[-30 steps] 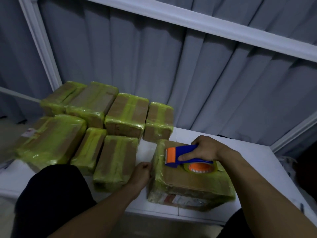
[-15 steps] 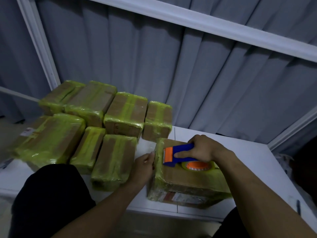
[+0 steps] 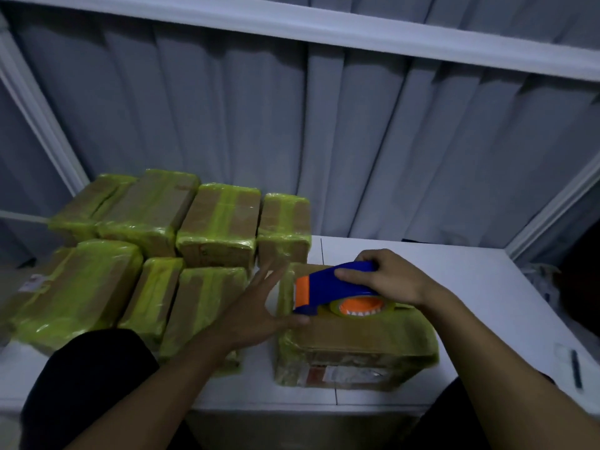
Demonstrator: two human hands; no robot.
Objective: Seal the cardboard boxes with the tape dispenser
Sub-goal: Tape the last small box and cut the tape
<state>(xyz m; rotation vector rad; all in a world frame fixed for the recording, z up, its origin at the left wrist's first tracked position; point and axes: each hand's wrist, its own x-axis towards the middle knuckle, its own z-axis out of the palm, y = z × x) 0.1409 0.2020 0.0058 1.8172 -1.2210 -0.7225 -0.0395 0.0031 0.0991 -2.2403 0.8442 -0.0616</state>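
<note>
Grey pleated curtain point(image 3: 292, 125) behind, white rails. Smooth white table point(image 3: 422, 261), dim light. Near edge: box point(image 3: 357, 345), brown cardboard under glossy yellow-green tape. On top: blue-orange dispenser point(image 3: 334, 287), gripped by right hand point(image 3: 393, 277), fingers curled round handle. Left hand point(image 3: 256, 306) splayed, fingers straight, at box's left edge. More taped boxes point(image 3: 217, 216) packed left.

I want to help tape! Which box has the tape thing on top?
The lone box on the right, nearest the person: the blue-and-orange tape dispenser, gripped by the right hand, sits on it.
</note>
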